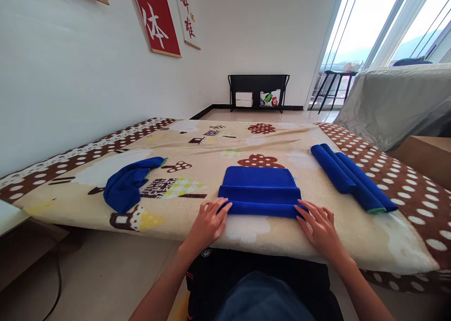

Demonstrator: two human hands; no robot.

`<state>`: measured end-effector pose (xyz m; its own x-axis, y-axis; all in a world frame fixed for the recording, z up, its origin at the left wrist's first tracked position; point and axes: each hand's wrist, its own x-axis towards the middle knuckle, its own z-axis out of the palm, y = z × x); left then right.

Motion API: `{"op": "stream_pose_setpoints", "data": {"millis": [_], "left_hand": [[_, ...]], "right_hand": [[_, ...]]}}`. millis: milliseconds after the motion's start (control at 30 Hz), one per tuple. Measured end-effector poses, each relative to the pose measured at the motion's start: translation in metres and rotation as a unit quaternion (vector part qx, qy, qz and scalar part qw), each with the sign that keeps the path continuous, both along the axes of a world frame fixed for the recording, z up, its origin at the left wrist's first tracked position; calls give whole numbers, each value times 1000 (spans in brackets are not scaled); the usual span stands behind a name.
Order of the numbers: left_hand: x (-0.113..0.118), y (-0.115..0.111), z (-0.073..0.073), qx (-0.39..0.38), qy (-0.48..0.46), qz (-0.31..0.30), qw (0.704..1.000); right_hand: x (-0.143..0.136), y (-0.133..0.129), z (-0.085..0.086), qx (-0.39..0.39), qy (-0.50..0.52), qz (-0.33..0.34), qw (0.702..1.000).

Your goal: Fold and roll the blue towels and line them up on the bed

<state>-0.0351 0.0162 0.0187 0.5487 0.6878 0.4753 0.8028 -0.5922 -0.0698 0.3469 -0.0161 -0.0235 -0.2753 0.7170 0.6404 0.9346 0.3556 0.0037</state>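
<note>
A blue cloth lies in front of me on the patterned blanket, its near edge turned over into a narrow roll. My left hand has its fingers closed on the left end of that roll. At the right end, my right hand pinches the same roll between thumb and fingers. Off to the left is a crumpled blue cloth, touched by neither hand. On the right, rolled blue cloths lie side by side at a slant.
The bed's cream blanket has brown polka-dot borders. A white wall runs along the left side. Beyond the bed stands a black rack with boxes. A grey-covered piece of furniture and a cardboard box are at the right.
</note>
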Motion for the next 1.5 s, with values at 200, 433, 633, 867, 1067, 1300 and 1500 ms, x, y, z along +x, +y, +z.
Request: {"op": "stream_pose_setpoints", "data": {"millis": [200, 433, 633, 867, 1067, 1300, 1500], "left_hand": [[6, 17, 1, -40, 0, -5, 999], [14, 33, 15, -55, -7, 11, 998], [42, 11, 21, -35, 36, 45, 998], [86, 10, 1, -80, -60, -111, 989], [15, 19, -9, -59, -65, -12, 996], [47, 2, -9, -14, -66, 19, 998], [80, 16, -1, -103, -65, -60, 991]], "right_hand": [[1, 16, 4, -48, 18, 28, 998], [-8, 33, 21, -104, 68, 8, 992], [-45, 17, 23, -47, 24, -53, 997], [-100, 21, 23, -69, 36, 115, 990], [-31, 19, 6, -64, 23, -10, 998], [-62, 14, 19, -42, 12, -21, 999], [-99, 28, 27, -95, 20, 55, 994]]}}
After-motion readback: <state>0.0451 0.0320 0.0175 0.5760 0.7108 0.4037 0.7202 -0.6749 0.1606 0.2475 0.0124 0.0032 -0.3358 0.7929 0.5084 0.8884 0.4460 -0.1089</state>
